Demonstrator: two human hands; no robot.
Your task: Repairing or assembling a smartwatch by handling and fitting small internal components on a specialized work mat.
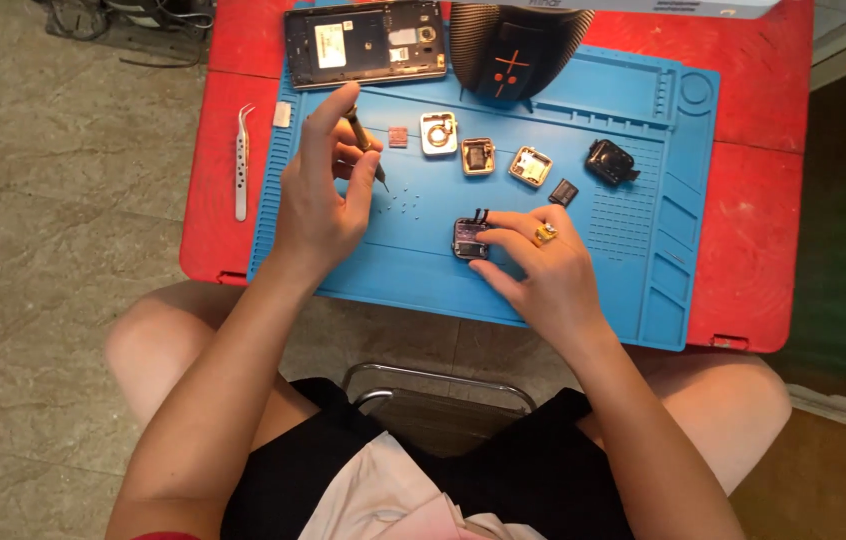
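Screwdriver [365,143], thin and dark, sits pinched in the left hand [321,205] between thumb and fingers, above the left part of the blue mat [423,270]. Its long axis runs at a slant, handle up and away from the person, tip down and toward the right, ending just over a scatter of tiny pale screws [405,200].

The right hand [543,270], with a gold ring [544,235] on one finger, grips a small square case [470,238] of shiny metal with a dark inside, pressing it flat on the mat near its middle.

Beyond the hands a row of small square parts lies on the mat: a little reddish chip [398,137], a pale frame with a coil [439,134], a frame with a dark core [478,156], a tilted frame with a white face [530,166], a small black block [564,192] and a rounded black casing [610,161].

The mat looks rubbery, with moulded ribs and trays along its right and far edges. It covers a scuffed red surface [753,200]. Steel tweezers [241,160] lie on the red at the left, lengthwise away from the person. An opened phone [365,42] with a pale rectangular label rests at the far edge, beside a dark ribbed object [513,50] bearing an orange mark.
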